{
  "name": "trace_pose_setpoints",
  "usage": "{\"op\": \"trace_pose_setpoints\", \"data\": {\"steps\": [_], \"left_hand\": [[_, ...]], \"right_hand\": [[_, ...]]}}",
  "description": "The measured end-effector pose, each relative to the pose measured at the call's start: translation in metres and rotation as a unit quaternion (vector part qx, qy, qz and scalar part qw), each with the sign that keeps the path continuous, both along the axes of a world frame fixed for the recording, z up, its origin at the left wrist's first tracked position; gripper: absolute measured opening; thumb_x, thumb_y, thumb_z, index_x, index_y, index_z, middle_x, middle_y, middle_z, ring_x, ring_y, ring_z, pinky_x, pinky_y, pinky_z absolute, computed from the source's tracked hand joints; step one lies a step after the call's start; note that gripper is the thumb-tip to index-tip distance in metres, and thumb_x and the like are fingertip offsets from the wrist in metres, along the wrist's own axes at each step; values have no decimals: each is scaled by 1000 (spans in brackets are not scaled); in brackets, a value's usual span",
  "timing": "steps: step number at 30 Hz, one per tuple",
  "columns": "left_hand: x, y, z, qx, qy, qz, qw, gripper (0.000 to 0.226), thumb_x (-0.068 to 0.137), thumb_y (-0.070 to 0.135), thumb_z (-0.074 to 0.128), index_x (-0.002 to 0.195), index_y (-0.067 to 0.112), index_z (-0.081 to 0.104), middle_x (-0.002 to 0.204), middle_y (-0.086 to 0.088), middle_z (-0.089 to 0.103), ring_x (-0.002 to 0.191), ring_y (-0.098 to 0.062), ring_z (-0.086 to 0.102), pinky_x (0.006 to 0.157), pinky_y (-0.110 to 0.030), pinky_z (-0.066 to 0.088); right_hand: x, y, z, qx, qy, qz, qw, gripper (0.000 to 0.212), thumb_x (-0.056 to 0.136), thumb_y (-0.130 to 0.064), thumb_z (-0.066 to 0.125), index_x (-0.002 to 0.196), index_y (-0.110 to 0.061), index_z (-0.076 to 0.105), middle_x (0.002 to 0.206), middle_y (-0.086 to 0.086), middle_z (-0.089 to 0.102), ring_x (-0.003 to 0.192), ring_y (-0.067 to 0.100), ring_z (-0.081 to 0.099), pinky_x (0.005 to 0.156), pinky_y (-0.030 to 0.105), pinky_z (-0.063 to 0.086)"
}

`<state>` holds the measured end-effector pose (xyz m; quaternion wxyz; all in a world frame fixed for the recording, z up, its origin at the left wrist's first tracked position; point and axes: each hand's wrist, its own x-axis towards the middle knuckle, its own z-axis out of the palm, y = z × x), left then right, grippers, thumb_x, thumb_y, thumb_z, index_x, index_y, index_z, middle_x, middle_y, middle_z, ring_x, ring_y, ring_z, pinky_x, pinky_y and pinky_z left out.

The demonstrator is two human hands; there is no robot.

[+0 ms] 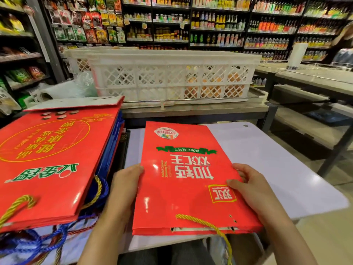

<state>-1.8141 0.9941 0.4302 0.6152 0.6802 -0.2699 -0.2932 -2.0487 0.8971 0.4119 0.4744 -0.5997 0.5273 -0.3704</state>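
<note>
Glossy red paper bag (168,203), flat

Both hands, left (122,185) and right (248,188), hold a flat red gift bag (183,188) by its edges over a white board (267,159).

Centre of frame: the red bag (183,178) is coated paper, smooth and glossy, with bright glare spots on its face. Its handle (206,224) is twisted yellow cord, coarse in texture.

Lower left: the top of the stack of bags (47,159) shows the same glossy red paper. The blue cords (38,243) beneath it are twisted fibre.

Right of centre: the white board (267,159) is smooth with a soft sheen.

Upper centre: the crate (172,77) is white moulded plastic, lattice-walled and matt. The thin rail (191,100) below it looks like polished metal. Left of the crate, the crumpled sack (84,83) is thin translucent plastic film.
</note>
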Motion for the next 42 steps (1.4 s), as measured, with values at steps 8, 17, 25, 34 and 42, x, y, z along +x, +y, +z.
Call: {"op": "trace_pose_setpoints", "data": {"steps": [8, 17, 25, 34, 42], "left_hand": [[18, -12, -27, 129, -363, 56, 921, 41, 89, 13, 58, 52, 6, 41, 46, -5, 34, 47, -24, 35, 51, -36, 26], [14, -13, -25, 190, -445, -39, 874, 20, 88, 26, 62, 91, 5, 62, 98, -14, 59, 99, -33, 55, 73, -34, 35], [-15, 32, -4, -5, -402, -416, 816, 48, 77, 21, 50, 122, 32, 62, 124, 24, 51, 117, 10, 40, 102, -8, 26], [-25, 18, -25, -47, -366, -337, 866, 23, 77, 51, 62, 76, 29, 67, 82, 14, 64, 81, -3, 56, 76, -26, 44], [-24, 15, -24, -45, -101, -228, 967, 19, 92, 14, 59, 73, 10, 61, 69, -9, 64, 57, -9, 51, 57, -25, 40]], "right_hand": [[21, -15, -8, -85, 148, 5, 985, 44, 89, -7, 62, 130, -14, 52, 125, 10, 58, 104, 25, 61, 83, 29, 48], [28, -18, -19, -133, 257, 3, 957, 52, 92, -19, 58, 141, -13, 42, 137, 11, 50, 127, 30, 41, 106, 41, 35], [30, -15, -16, -166, 365, -1, 916, 44, 96, -30, 50, 137, -17, 47, 144, 2, 42, 128, 27, 34, 102, 36, 30], [36, 19, -5, -300, 167, 41, 938, 15, 93, -17, 56, 83, -26, 64, 91, -10, 62, 88, 6, 54, 77, 22, 40], [45, 45, -3, -261, 215, 221, 915, 40, 67, -69, 46, 69, -30, 56, 79, -13, 57, 84, 1, 48, 72, 17, 32]]}}
